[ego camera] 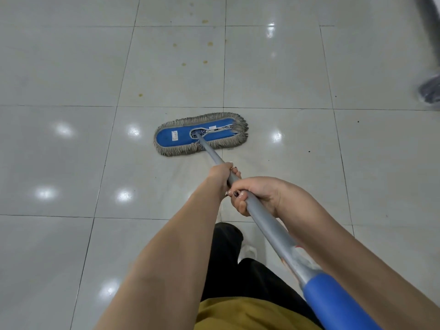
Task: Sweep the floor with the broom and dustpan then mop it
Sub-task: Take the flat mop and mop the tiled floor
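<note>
Blue mop grip (333,303) cut off below; grey object (430,90) blurred

Both bare forearms reach forward and down, converging at mid-frame. The left grip (223,175) curls round the mop handle (273,231), farther down the pole. The right grip (258,196) wraps the same pole just behind it, with dark-painted fingernails showing and its wrist bent inward.

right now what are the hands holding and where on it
Both hands grip the mop by its grey shaft: the left hand nearer the head, the right hand just behind it, neither on the blue end grip.
</note>
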